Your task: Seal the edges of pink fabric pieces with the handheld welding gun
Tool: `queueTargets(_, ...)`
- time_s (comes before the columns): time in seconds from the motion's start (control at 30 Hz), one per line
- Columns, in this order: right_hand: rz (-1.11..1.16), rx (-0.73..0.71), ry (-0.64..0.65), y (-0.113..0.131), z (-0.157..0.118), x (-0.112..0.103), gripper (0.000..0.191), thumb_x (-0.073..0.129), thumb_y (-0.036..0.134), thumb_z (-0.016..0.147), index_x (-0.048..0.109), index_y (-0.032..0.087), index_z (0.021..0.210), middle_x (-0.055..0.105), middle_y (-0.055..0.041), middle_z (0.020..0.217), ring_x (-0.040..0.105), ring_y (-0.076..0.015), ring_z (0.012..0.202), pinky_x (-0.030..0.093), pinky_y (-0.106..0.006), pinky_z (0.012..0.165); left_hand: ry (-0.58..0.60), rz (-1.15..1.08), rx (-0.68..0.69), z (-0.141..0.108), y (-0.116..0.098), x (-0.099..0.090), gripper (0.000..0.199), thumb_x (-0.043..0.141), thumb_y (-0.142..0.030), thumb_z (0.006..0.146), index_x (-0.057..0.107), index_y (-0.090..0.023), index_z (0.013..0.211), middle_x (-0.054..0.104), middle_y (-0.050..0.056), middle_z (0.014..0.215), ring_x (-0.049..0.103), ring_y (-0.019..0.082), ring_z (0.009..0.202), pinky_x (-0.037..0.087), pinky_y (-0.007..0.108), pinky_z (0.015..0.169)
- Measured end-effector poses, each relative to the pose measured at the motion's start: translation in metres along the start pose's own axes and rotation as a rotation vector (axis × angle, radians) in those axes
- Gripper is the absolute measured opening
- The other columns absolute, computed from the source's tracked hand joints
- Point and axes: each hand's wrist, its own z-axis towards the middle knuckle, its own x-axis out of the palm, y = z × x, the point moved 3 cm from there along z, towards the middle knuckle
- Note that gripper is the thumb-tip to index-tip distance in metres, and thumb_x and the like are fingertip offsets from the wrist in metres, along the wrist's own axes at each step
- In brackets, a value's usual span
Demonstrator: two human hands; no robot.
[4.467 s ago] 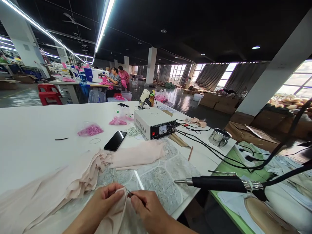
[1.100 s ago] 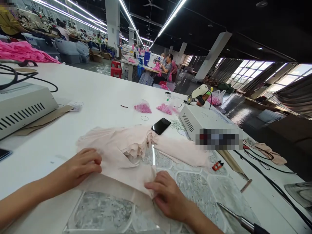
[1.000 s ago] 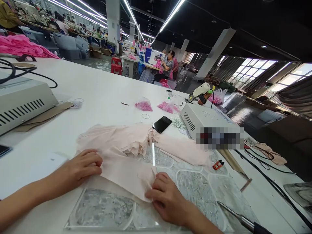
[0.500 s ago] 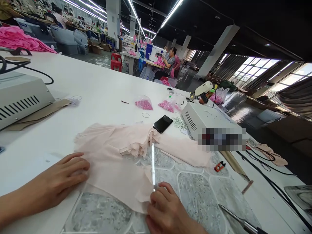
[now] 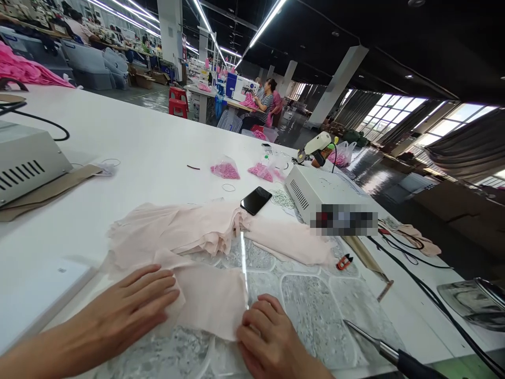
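A pale pink fabric piece lies over a grey stone-patterned mat. My left hand rests on the fabric's left part, its fingers stretched out flat. At the near right corner, my right hand has curled fingers closed on the fabric edge. A narrow shiny strip runs along that edge towards my right fingers; its near end is hidden. Behind, more pale pink fabric lies bunched, with a folded length stretching to the right.
A black phone lies behind the fabric. Orange thread snips and a metal-tipped tool with a black handle are on the right. Nearby stands a grey machine box with cables. Another box and a white block occupy the left.
My left hand has moved right, drawing the fabric's left part into a fold. My right hand stays at the corner. The view has shifted slightly to the right.
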Motion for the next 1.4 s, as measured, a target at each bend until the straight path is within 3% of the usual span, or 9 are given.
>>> queueTargets(0.13, -0.014, 0.021, 0.041, -0.006, 0.006, -0.002, 0.021, 0.051, 0.0, 0.082, 0.057, 0.02, 0.078, 0.059, -0.0002, 0.068, 0.049, -0.0156, 0.066, 0.049, -0.034, 0.079, 0.024, -0.085, -0.102, 0.004, 0.01, 0.007, 0.019, 0.049, -0.021, 0.108, 0.065, -0.02, 0.117, 0.075, 0.006, 0.111, 0.071, 0.019, 0.108, 0.053, 0.034, 0.107)
queueTargets(0.3, -0.06, -0.024, -0.02, -0.012, 0.011, -0.007, 0.023, 0.051, -0.002, 0.087, 0.066, 0.013, 0.095, 0.062, -0.0038, 0.074, 0.049, -0.017, 0.069, 0.049, -0.035, 0.079, 0.094, -0.153, -0.093, -0.007, 0.028, 0.008, 0.039, 0.039, -0.001, 0.102, 0.064, -0.023, 0.123, 0.073, -0.001, 0.111, 0.069, 0.015, 0.106, 0.048, 0.037, 0.112)
queueTargets(0.47, -0.007, -0.099, 0.094, -0.004, -0.007, 0.0, 0.027, 0.044, 0.001, 0.092, 0.068, 0.01, 0.103, 0.064, -0.0053, 0.074, 0.051, -0.0179, 0.066, 0.052, -0.038, 0.079, 0.155, -0.006, -0.042, -0.023, 0.036, 0.001, 0.043, 0.037, 0.001, 0.1, 0.066, -0.022, 0.123, 0.072, 0.0, 0.118, 0.068, 0.019, 0.112, 0.048, 0.048, 0.113)
queueTargets(0.7, -0.047, -0.101, 0.098, 0.004, -0.013, -0.009, 0.028, 0.044, 0.001, 0.092, 0.068, 0.01, 0.105, 0.067, -0.007, 0.076, 0.056, -0.0182, 0.065, 0.053, -0.037, 0.076, 0.009, -0.091, -0.091, -0.008, 0.0, -0.005, 0.043, 0.049, -0.002, 0.098, 0.063, -0.022, 0.134, 0.069, 0.003, 0.132, 0.06, 0.022, 0.129, 0.036, 0.049, 0.123)
queueTargets(0.8, -0.041, -0.108, 0.111, 0.002, -0.013, -0.012, 0.029, 0.043, 0.002, 0.092, 0.067, 0.011, 0.106, 0.067, -0.0072, 0.075, 0.056, -0.0184, 0.064, 0.054, -0.038, 0.074, 0.091, -0.12, 0.023, 0.006, -0.018, 0.008, 0.04, 0.049, -0.01, 0.102, 0.065, -0.024, 0.136, 0.067, 0.001, 0.14, 0.054, 0.022, 0.14, 0.033, 0.041, 0.126)
queueTargets(0.93, -0.024, -0.111, 0.129, -0.001, -0.013, -0.015, 0.032, 0.042, 0.004, 0.093, 0.065, 0.009, 0.114, 0.07, -0.0102, 0.082, 0.058, -0.0198, 0.069, 0.054, -0.039, 0.075, 0.089, -0.147, 0.007, 0.013, -0.02, 0.024, 0.035, 0.044, -0.014, 0.108, 0.071, -0.026, 0.127, 0.073, -0.001, 0.133, 0.059, 0.018, 0.135, 0.029, 0.037, 0.127)
queueTargets(1.1, 0.0, -0.055, 0.195, 0.0, -0.017, -0.01, 0.034, 0.048, 0.003, 0.086, 0.061, 0.011, 0.117, 0.07, -0.009, 0.084, 0.057, -0.0204, 0.069, 0.053, -0.04, 0.075, 0.017, -0.111, 0.005, 0.009, -0.016, 0.019, 0.038, 0.04, -0.012, 0.109, 0.073, -0.026, 0.122, 0.074, -0.002, 0.13, 0.061, 0.015, 0.133, 0.019, 0.034, 0.13)
queueTargets(1.27, 0.046, 0.055, 0.261, 0.001, -0.015, -0.01, 0.029, 0.057, 0.013, 0.081, 0.063, 0.014, 0.11, 0.07, -0.0072, 0.086, 0.061, -0.0211, 0.075, 0.053, -0.039, 0.079, 0.075, -0.031, 0.106, -0.003, -0.006, 0.02, 0.034, 0.052, -0.019, 0.105, 0.067, -0.025, 0.135, 0.07, 0.0, 0.138, 0.06, 0.018, 0.136, 0.029, 0.034, 0.127)
queueTargets(1.4, -0.015, 0.031, 0.24, 0.001, -0.013, -0.013, 0.022, 0.056, 0.007, 0.083, 0.065, 0.013, 0.102, 0.067, -0.0052, 0.077, 0.055, -0.0192, 0.067, 0.049, -0.035, 0.067, 0.05, -0.055, 0.148, -0.018, 0.005, 0.032, 0.045, 0.052, -0.02, 0.102, 0.06, -0.029, 0.145, 0.071, -0.001, 0.137, 0.065, 0.018, 0.13, 0.038, 0.031, 0.122)
